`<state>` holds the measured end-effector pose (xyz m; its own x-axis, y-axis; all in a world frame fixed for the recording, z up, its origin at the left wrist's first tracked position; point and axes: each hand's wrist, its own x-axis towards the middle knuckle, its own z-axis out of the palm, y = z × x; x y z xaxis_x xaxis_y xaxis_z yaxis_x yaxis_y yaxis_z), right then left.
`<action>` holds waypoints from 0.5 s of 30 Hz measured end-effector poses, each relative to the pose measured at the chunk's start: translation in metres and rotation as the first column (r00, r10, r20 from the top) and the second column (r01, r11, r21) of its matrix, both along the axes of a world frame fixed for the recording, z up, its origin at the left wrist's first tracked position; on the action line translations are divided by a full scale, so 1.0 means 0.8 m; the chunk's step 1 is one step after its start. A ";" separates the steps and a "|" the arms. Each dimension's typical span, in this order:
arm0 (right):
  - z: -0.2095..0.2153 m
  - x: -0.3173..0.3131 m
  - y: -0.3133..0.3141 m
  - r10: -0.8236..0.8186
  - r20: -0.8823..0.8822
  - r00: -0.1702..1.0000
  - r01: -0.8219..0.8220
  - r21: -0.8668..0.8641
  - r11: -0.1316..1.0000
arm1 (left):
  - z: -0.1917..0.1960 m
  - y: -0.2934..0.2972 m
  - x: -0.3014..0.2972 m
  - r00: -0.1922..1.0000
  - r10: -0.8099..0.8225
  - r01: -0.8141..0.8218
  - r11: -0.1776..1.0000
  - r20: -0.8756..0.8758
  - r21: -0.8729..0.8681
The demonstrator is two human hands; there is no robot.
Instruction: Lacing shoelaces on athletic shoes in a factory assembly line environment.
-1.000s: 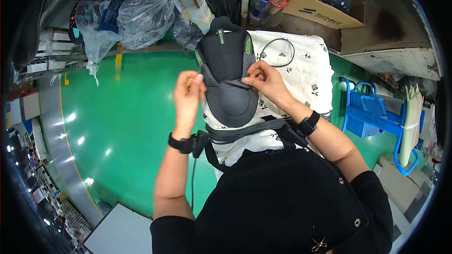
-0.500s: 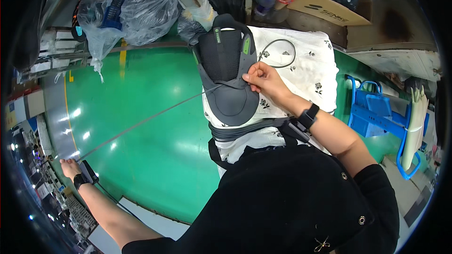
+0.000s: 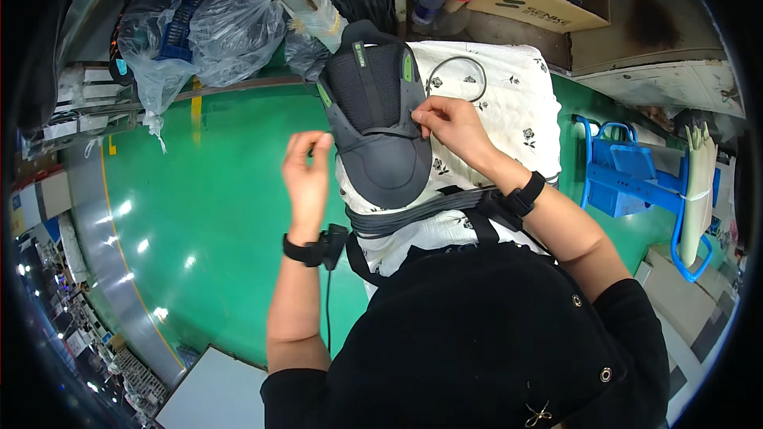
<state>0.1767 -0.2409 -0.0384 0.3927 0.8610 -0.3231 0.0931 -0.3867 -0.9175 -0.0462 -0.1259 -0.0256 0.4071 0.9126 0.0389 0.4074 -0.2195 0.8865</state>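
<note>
A dark grey shoe [image 3: 389, 168] with a black mesh tongue and green accents lies with its toe toward me on a white floral cloth [image 3: 509, 95]. My right hand [image 3: 451, 125] pinches at the right edge of its opening, beside the lowest lace holes; whether lace is also between the fingers is hidden. A dark lace [image 3: 381, 132] crosses the base of the tongue, and a thin loop of lace [image 3: 483, 83] rests on the cloth to the right. Left of the shoe, my left hand [image 3: 306, 171] is raised with thumb and fingers apart, and no lace shows in it.
Several dark laces [image 3: 397, 222] lie bundled across the near side of the cloth. Clear plastic bags [image 3: 238, 28] hang at the back left. A cardboard box [image 3: 540, 12] stands at the back right, and a blue frame [image 3: 636, 175] on the right. Green floor [image 3: 207, 214] shows at left.
My left hand has come from far left to beside the shoe, and the lace stretched out to it no longer shows. The right hand stays at the shoe's edge; the view has shifted slightly.
</note>
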 end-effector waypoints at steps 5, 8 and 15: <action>0.004 0.008 0.017 0.100 0.097 0.990 -0.094 -0.060 0.994 | 0.020 -0.019 0.016 0.969 -0.062 0.127 0.956 -0.239 0.265; 0.016 0.016 0.028 0.183 0.127 0.975 -0.175 -0.073 0.982 | 0.028 -0.016 0.009 0.947 -0.076 0.181 0.928 -0.312 0.325; 0.041 0.007 0.037 0.289 0.920 0.264 -0.554 -0.100 0.826 | 0.043 0.001 0.015 0.889 -0.087 0.313 0.833 -0.451 0.457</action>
<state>0.1819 -0.2111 -0.0059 -0.1187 0.9811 0.1528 0.9631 0.1512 -0.2225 -0.0342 -0.1252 0.0091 0.6603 0.7032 0.2636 0.5908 -0.7031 0.3958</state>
